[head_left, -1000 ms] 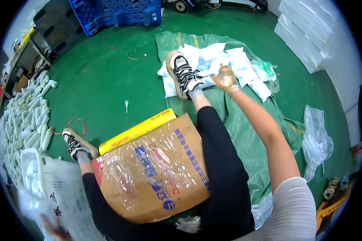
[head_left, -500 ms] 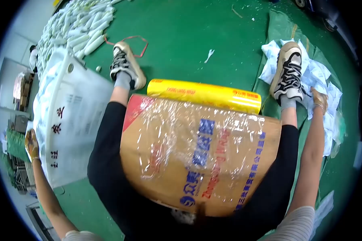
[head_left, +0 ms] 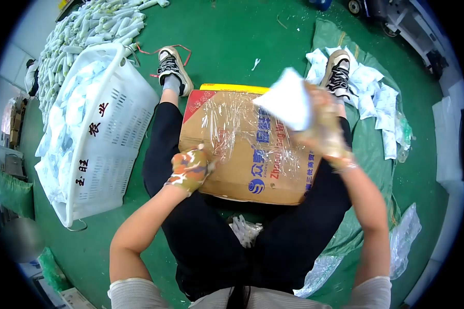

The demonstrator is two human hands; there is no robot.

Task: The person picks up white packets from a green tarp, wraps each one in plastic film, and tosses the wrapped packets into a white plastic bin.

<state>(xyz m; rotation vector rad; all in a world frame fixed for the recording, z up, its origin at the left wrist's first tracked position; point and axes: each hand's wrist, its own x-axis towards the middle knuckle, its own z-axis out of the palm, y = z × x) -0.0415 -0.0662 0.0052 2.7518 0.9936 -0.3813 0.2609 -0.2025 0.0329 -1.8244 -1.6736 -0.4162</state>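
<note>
A cardboard box wrapped in clear film lies between my legs, printed with blue and red lettering. My left hand, in a camouflage-patterned glove, is at the box's left side, fingers loosely bent and apart, nothing visible in them. Above the box's right part, my gloved right hand grips a white packet; both are smeared by motion. Behind the box shows part of a yellow roll. To the left, a tilted white plastic basket holds many white-and-blue packets.
More packets lie on a green woven sheet by my right foot. A large pile of pale, long vegetables covers the back-left floor. A wheeled machine stands back right; a person is at far left.
My left hand has come from the basket's outer side to the box. My right hand has lifted a packet from the sheet and moved over the box. The view has shifted.
</note>
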